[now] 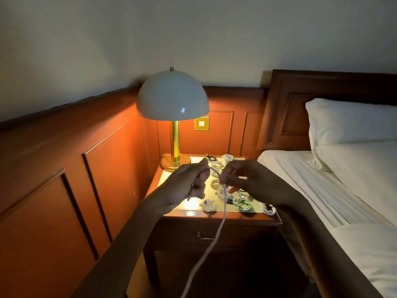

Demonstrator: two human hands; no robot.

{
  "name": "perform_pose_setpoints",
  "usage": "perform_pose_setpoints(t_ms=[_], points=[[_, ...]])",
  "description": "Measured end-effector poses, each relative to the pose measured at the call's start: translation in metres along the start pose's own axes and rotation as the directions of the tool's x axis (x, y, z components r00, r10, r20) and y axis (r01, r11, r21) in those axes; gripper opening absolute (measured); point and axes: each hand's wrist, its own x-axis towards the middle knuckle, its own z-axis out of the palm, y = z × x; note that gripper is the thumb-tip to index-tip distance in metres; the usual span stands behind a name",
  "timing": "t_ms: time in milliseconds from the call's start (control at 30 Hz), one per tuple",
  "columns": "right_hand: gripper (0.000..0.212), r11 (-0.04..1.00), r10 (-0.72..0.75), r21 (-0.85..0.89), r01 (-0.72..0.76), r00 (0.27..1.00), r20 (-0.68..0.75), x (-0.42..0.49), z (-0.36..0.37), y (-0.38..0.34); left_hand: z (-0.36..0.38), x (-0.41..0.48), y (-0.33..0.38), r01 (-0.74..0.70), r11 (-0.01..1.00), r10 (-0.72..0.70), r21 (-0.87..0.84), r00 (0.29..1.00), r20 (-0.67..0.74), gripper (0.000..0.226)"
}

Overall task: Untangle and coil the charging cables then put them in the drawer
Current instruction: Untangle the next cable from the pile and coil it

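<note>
Dim bedroom corner, lit by one bedside lamp [173, 97]

A pale wall [193, 29] rose above reddish-brown wood panelling [64, 168] that ran round the corner. The lamp, with a white dome shade and brass stem, stood at the back left of the wooden counter [236, 216]. It cast warm orange light on the panels and on a brass switch plate [201, 123] behind it. To the right, a dark wooden headboard [300, 108] backed a bed [343, 190] with white sheets and a white pillow [352, 123].

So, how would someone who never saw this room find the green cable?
Find the lit lamp on the nightstand beside the bed. At the tabletop's front edge lies the green cable, the only green coil among white coils.
</note>
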Motion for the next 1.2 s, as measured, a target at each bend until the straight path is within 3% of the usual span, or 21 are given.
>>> perform_pose_setpoints(t_ms=[100,267,433,467,533,600,633,667,733,767,800,833,867,900,933,1000,1067,1133,1200], points=[[0.015,0.996,0.01,0.091,-0.006,0.999,-0.043,-0.001,-0.001,0.003,-0.001,0.0,-0.004,0.065,0.996,-0.061,-0.053,0.996,0.061,0.037],[0.012,0.986,-0.014,-0.161,-0.037,0.953,-0.304,0.007,-0.001,0.018,-0.01,-0.004,-0.012,0.086,0.996,-0.084,-0.006,0.989,0.122,0.037],[0.013,0.994,0.023,-0.091,-0.068,0.905,-0.424,0.015,0.008,0.026,-0.008,-0.008,-0.006,0.214,0.977,-0.21,0.002,0.96,0.183,0.031],[0.013,0.995,0.049,-0.051,-0.08,0.892,-0.448,0.016,0.012,0.029,-0.005,-0.009,-0.005,0.221,0.974,-0.208,-0.053,0.961,0.185,0.029],[0.012,0.994,0.107,0.054,-0.093,0.876,-0.471,0.014,0.026,0.035,-0.001,-0.008,-0.005,0.166,0.922,-0.135,-0.351,0.985,0.111,0.027],[0.015,0.992,0.118,0.096,-0.084,0.895,-0.431,0.004,0.053,0.037,0.001,0.0,-0.012,0.017,0.727,-0.063,-0.687,0.997,-0.042,0.027],[0.017,0.99,0.12,0.111,-0.082,0.913,-0.39,-0.003,0.07,0.035,0.002,0.006,-0.018,-0.055,0.652,-0.053,-0.756,0.992,-0.118,0.027],[0.019,0.985,0.139,0.144,-0.093,0.927,-0.348,-0.009,0.087,0.033,0.005,0.013,-0.027,-0.114,0.641,-0.047,-0.759,0.981,-0.188,0.028],[0.02,0.975,0.187,0.17,-0.143,0.942,-0.279,-0.02,0.109,0.029,0.01,0.023,-0.048,-0.185,0.743,-0.035,-0.643,0.949,-0.313,0.034],[0.021,0.981,0.187,0.093,-0.169,0.951,-0.246,-0.025,0.112,0.029,0.012,0.026,-0.06,-0.207,0.834,0.002,-0.511,0.928,-0.373,0.035],[0.023,0.982,0.178,-0.03,-0.188,0.963,-0.202,-0.028,0.11,0.03,0.012,0.026,-0.071,-0.233,0.932,0.094,-0.279,0.896,-0.434,0.034],[0.023,0.971,0.173,-0.14,-0.195,0.972,-0.157,-0.031,0.102,0.029,0.011,0.024,-0.08,-0.25,0.968,0.234,0.026,0.859,-0.455,0.033],[0.021,0.954,0.174,-0.225,-0.198,0.977,-0.12,-0.031,0.091,0.027,0.009,0.022,-0.088,-0.251,0.914,0.369,0.318,0.84,-0.397,0.031],[0.018,0.934,0.173,-0.299,-0.195,0.98,-0.099,-0.031,0.076,0.025,0.007,0.021,-0.096,-0.254,0.83,0.432,0.497,0.856,-0.284,0.029],[0.016,0.912,0.166,-0.365,-0.189,0.982,-0.093,-0.028,0.06,0.023,0.005,0.02,-0.101,-0.264,0.787,0.413,0.558,0.897,-0.159,0.027],[0.012,0.889,0.133,-0.429,-0.16,0.987,-0.093,-0.023,0.026,0.021,0.003,0.017,-0.103,-0.216,0.889,0.203,0.404,0.976,0.075,0.029],[0.005,0.952,0.085,-0.292,-0.096,0.995,-0.05,-0.014,0.002,0.021,0.002,0.013,-0.092,-0.034,0.999,0.03,0.004,0.94,0.339,0.035],[0.008,0.997,0.073,-0.006,-0.073,0.996,-0.054,-0.009,0.002,0.027,0.001,0.007,-0.082,0.162,0.918,0.044,-0.363,0.867,0.497,0.036],[0.019,0.975,0.15,0.184,-0.125,0.98,-0.127,-0.007,0.02,0.041,0.001,0.004,-0.077,0.242,0.762,0.047,-0.6,0.904,0.425,0.034]])
